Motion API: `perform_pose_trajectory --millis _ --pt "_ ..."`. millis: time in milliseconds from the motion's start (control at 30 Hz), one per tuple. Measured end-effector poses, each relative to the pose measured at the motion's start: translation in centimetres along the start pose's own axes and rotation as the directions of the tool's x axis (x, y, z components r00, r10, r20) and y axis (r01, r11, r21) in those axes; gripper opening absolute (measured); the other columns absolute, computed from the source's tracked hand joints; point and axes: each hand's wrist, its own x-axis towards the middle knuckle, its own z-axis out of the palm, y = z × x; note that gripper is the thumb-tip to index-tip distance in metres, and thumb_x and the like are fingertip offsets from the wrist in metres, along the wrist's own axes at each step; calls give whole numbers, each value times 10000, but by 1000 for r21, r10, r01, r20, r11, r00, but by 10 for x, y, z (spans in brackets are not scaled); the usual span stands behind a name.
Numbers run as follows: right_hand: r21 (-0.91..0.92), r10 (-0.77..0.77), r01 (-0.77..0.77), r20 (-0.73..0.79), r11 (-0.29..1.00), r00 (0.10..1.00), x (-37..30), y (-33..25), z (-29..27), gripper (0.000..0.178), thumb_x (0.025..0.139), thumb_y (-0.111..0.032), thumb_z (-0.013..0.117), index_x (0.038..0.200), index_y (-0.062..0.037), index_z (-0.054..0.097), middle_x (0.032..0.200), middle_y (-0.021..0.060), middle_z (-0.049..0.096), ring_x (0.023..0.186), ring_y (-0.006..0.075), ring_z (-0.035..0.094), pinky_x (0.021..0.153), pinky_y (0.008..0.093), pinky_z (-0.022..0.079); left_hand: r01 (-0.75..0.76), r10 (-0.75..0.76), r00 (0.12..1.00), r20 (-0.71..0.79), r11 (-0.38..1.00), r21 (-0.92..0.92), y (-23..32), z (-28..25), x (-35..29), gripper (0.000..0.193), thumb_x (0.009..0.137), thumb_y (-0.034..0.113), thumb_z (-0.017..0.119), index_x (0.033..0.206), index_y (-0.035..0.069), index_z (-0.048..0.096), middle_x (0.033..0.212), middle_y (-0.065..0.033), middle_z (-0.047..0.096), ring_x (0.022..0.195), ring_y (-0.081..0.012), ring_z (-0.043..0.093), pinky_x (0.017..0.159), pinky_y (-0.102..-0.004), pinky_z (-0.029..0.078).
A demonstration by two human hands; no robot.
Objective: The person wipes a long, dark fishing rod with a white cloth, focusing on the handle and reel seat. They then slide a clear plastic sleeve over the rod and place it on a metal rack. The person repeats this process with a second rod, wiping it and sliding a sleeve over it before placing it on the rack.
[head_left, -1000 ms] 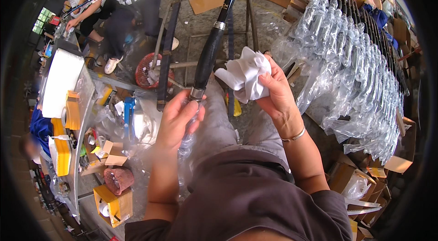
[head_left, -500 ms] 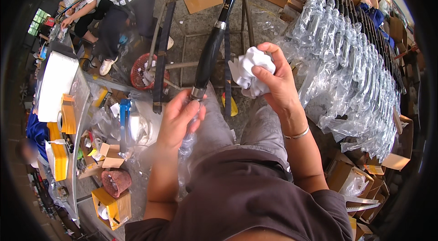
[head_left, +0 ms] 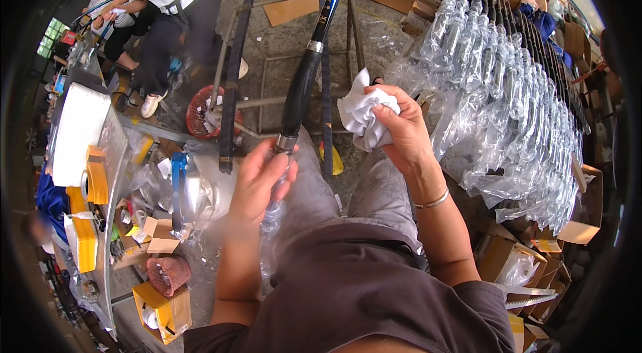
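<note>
My left hand (head_left: 257, 182) is closed around the butt end of a fishing rod (head_left: 299, 95), just below its silver ring. The rod has a thick black grip and a glossy blue-black shaft that rises away from me toward the top edge. Clear plastic (head_left: 273, 216) hangs down beneath the left fingers. To the right of the grip, my right hand (head_left: 408, 136) pinches a crumpled white cloth (head_left: 366, 115) between thumb and fingers. The cloth is apart from the rod.
A metal frame with dark padded bars (head_left: 234, 79) stands ahead. Many plastic-sleeved rods (head_left: 508, 99) lean in a row at right. A cluttered bench (head_left: 117, 172) is at left, with a red basket (head_left: 198, 112) by the frame. Two people work at far left.
My right hand has turned and bunched the cloth differently, with a corner now pointing up. The left hand keeps its hold on the rod. The whole view has shifted slightly.
</note>
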Motion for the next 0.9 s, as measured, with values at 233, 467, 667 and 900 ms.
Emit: perform_pose_trajectory --millis 233,467,667,900 --pt "62 95 -96 13 993 995 2 1 15 332 935 -216 602 1199 -17 572 1053 66 641 890 143 635 769 292 535 13 -13 1000 -16 1000 25 -1 3 1 313 969 245 538 1139 -17 524 740 -81 555 492 -77 416 450 -191 336" --pt "79 117 -114 -30 990 993 -2 10 9 131 893 -139 633 974 -69 559 798 51 638 700 100 605 631 247 506 33 -33 999 5 999 -31 -5 6 2 322 957 260 568 1130 -9 534 744 -74 551 493 -60 403 447 -178 327" --pt "-631 -133 80 -37 772 990 -1 -1 22 293 906 -304 663 924 -42 533 706 -18 529 640 51 464 569 215 392 118 -111 991 69 988 -103 -3 3 0 324 966 263 547 1131 -16 536 744 -83 552 482 -62 406 436 -181 327" --pt "-691 -241 314 204 652 949 -15 -9 46 190 947 -189 563 995 -5 564 878 46 547 751 89 504 663 224 402 122 -122 992 8 992 -34 -6 4 -1 278 944 188 569 1145 -3 551 749 -70 585 516 -86 458 459 -207 366"
